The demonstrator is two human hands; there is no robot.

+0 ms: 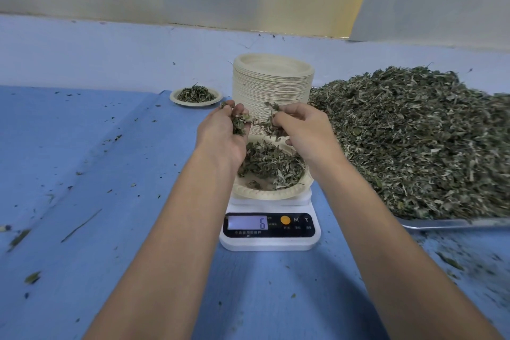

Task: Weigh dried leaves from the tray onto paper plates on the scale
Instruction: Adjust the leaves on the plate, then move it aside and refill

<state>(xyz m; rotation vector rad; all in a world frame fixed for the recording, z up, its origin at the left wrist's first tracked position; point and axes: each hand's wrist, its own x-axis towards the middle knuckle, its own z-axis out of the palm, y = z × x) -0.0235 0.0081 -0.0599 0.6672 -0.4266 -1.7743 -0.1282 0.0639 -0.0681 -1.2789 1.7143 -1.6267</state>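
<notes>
Loosely, both grips (220, 132) (306, 130) clutch dried leaves (271, 122).

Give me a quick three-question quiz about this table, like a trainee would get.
1. True or false: the plate on the scale is empty.
2. The scale's display reads: A) 2 B) 6 C) 9?
3. Fill in: the left hand and right hand both hold dried ___ above that plate.
Key: 1 false, it holds dried leaves; 2 B; 3 leaves.
</notes>
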